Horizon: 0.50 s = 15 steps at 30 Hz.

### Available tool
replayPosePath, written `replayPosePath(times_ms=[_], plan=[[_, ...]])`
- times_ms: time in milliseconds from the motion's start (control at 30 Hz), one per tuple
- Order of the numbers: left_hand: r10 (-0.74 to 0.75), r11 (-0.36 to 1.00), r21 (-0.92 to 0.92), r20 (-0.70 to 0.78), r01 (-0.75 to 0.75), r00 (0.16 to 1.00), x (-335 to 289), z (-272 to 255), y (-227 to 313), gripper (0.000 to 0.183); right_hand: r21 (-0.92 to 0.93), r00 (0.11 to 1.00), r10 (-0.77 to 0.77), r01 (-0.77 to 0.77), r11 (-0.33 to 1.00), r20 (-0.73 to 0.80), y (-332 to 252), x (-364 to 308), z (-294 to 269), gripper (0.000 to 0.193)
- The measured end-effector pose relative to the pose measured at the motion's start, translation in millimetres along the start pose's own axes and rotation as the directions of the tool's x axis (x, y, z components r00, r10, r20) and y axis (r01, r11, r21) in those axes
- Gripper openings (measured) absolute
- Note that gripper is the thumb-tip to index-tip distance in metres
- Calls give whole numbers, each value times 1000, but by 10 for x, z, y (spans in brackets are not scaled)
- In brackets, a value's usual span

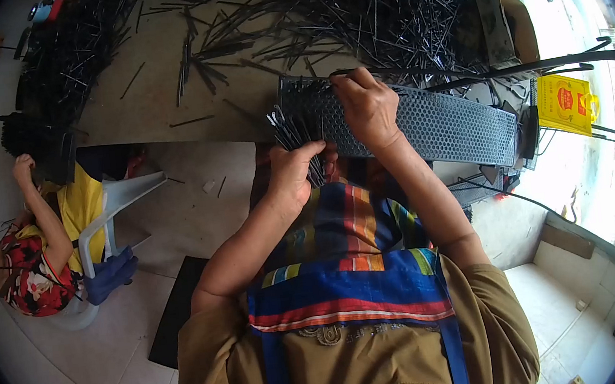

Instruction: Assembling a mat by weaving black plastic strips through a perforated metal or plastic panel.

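My left hand [292,175] is closed round a bundle of thin dark strips [288,129], whose upper ends fan out beside the left end of a long grey perforated panel [444,125]. The panel reaches from the table's near edge toward the right, full of small round holes. Over its far edge, near the left end, my right hand [371,109] is closed with fingertips pinched together. Whatever lies between those fingertips is too small and dark to make out.
A large heap of black strips [393,8] covers the back of the brown table [131,110], with others scattered about. Long black rods [558,62] and a yellow packet [564,103] are at the right. A co-worker [31,261] sits at far left beside a white chair [122,198].
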State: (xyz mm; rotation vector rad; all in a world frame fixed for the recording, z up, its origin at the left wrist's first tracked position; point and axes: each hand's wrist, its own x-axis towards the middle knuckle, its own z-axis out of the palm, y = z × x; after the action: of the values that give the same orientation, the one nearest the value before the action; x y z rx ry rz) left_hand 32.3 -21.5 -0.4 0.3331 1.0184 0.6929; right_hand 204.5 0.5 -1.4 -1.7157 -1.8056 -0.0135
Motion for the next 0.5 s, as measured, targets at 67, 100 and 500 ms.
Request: replayPosePath(times_ms=[67, 100, 500], plan=[[-9, 1000, -12, -4, 9, 1000, 11, 1, -1, 9, -99, 998, -25, 31, 995, 60, -10, 38, -33, 13], [-18, 1000, -24, -8, 18, 1000, 17, 3, 0, 8, -101, 996, -52, 60, 993, 79, -15, 37, -58, 16], [-96, 994, -58, -13, 96, 995, 28, 12, -48, 10, -181, 989, -60, 84, 980, 135, 32, -3, -139, 28]])
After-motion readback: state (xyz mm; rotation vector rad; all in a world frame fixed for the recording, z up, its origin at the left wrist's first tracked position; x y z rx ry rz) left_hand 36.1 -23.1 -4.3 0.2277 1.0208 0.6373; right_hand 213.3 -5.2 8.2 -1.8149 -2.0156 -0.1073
